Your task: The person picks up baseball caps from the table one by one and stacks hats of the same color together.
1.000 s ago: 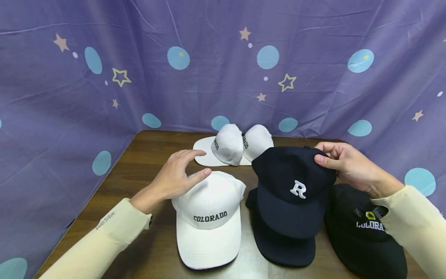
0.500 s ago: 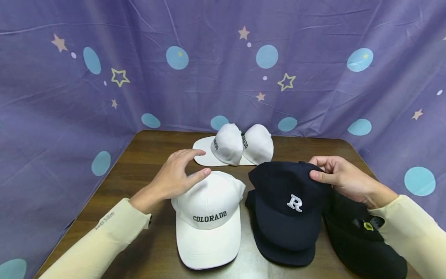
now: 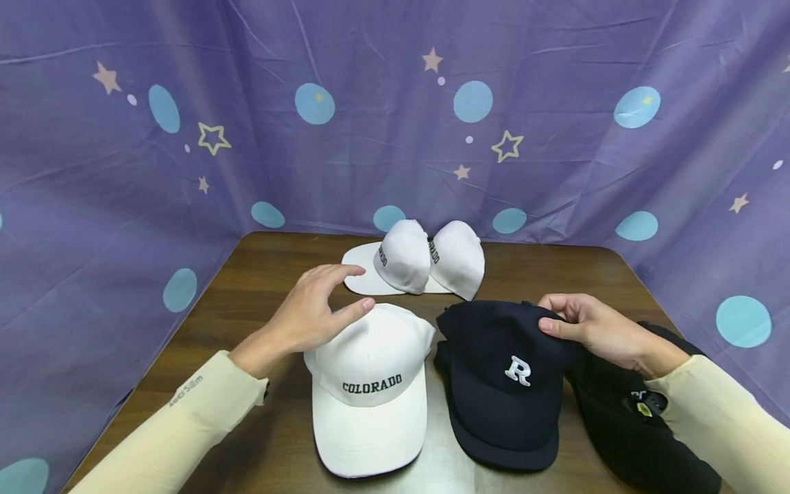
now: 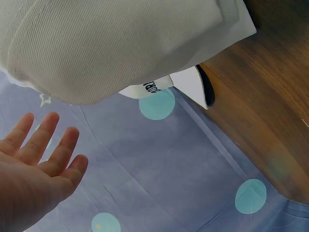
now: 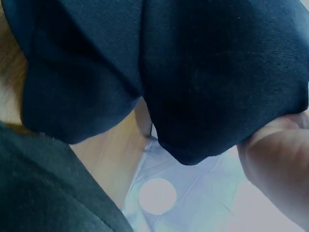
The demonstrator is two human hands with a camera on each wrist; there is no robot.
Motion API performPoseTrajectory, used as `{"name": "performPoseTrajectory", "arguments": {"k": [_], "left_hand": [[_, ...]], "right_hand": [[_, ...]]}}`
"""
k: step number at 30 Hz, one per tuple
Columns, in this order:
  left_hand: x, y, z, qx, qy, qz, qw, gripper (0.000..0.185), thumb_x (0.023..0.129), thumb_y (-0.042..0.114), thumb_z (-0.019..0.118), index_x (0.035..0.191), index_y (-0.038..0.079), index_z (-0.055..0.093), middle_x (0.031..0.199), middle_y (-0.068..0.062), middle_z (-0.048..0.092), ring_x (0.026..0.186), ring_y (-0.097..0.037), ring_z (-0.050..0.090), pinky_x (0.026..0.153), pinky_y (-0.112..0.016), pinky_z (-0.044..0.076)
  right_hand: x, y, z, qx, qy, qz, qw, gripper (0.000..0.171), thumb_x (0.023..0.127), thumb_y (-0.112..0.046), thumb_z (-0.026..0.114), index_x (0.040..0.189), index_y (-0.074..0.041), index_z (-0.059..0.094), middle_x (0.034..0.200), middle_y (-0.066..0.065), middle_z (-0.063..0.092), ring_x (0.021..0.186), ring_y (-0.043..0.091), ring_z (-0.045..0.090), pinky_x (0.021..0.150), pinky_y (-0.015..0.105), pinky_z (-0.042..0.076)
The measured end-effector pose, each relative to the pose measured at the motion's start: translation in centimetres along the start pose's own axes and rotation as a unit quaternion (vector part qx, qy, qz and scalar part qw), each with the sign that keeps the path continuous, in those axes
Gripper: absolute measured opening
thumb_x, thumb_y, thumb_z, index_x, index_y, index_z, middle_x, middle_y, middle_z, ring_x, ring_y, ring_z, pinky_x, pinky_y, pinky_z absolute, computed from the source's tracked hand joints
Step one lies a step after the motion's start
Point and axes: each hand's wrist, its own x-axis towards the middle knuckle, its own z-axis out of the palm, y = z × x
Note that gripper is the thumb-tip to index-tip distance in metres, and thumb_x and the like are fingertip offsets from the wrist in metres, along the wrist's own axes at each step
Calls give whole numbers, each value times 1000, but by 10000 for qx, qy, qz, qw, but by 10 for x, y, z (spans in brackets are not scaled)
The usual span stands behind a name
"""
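Observation:
My right hand (image 3: 589, 329) pinches the crown of a navy cap with a white R (image 3: 503, 374), which lies on top of another navy cap; only a sliver of the lower one shows at its left edge. The right wrist view shows the navy cap's dark cloth (image 5: 203, 82) close up, with my fingers (image 5: 277, 154) gripping it. My left hand (image 3: 315, 309) rests with relaxed fingers on the back of a white COLORADO cap (image 3: 370, 384); the thumb touches its crown. In the left wrist view my left hand (image 4: 38, 169) is spread below the white cap (image 4: 111, 43).
A black COLORADO cap (image 3: 642, 432) lies under my right forearm at the right. Two white caps (image 3: 426, 261) sit at the back of the brown table (image 3: 265, 274). Purple star-patterned cloth (image 3: 395, 116) hangs around the table on three sides.
My right hand has lowered the navy R cap toward me onto the other navy cap, which is now almost covered. The left hand has not moved.

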Motion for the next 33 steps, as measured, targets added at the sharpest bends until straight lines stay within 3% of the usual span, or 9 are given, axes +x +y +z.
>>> {"name": "performPoseTrajectory", "arguments": {"k": [10,24,33], "left_hand": [[0,2,-1,-21,-8,33,10000,57,94,46,68,137,9,61,136,-8,64,133,-33,51,115,-54,32],[-1,1,0,-6,-27,65,10000,59,95,47,67,138,7,61,137,-8,63,134,-33,51,116,-53,31],[-1,1,0,9,-11,101,9999,59,94,47,68,138,7,61,136,-9,64,134,-33,51,116,-53,31]], "right_hand": [[0,1,7,809,-511,-40,9954,14,107,3,44,110,5,58,97,10,72,85,16,71,72,31,61],[6,23,13,-669,-180,206,9974,15,107,-10,53,102,3,58,87,7,67,77,13,67,65,29,59],[5,19,15,-829,29,205,9963,15,106,-9,56,110,5,58,91,13,72,80,17,71,66,33,60]]}}
